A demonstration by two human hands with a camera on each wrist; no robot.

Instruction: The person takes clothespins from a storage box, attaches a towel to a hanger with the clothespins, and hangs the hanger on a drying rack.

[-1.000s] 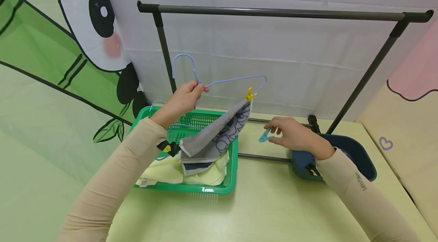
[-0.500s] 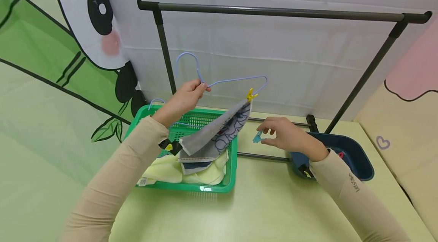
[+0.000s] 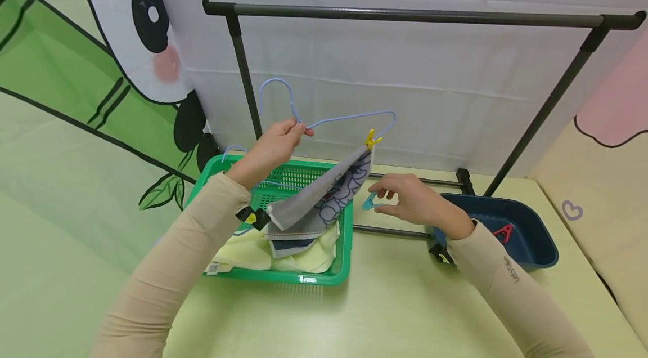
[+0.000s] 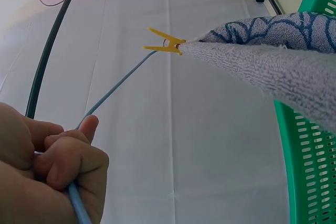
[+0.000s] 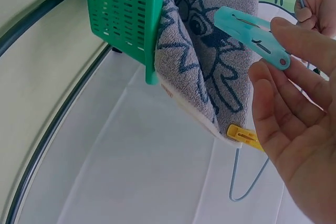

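Note:
My left hand point(image 3: 279, 147) grips a light blue wire clothes hanger point(image 3: 349, 117) just below its hook. From the hanger's right end hangs a grey towel point(image 3: 324, 195) with a dark blue pattern, fixed at one corner by a yellow clothespin point(image 3: 371, 139). The towel's lower part lies over the green basket. Between thumb and fingers, my right hand point(image 3: 412, 200) pinches a light blue clothespin point(image 3: 371, 201), to the right of the towel. In the right wrist view this blue clothespin point(image 5: 252, 36) overlaps the patterned towel point(image 5: 210, 51).
The green basket point(image 3: 344, 256) holds yellow cloth point(image 3: 248, 251) and further hangers. Behind it stands a dark clothes rack point(image 3: 415, 14) with low bars. A dark blue tub point(image 3: 544, 234) with a red clothespin point(image 3: 503, 233) inside stands at the right on the table point(image 3: 385, 307).
My right hand, with the blue clothespin, has moved left toward the towel, uncovering the red clothespin in the tub. The left hand and hanger have shifted only slightly.

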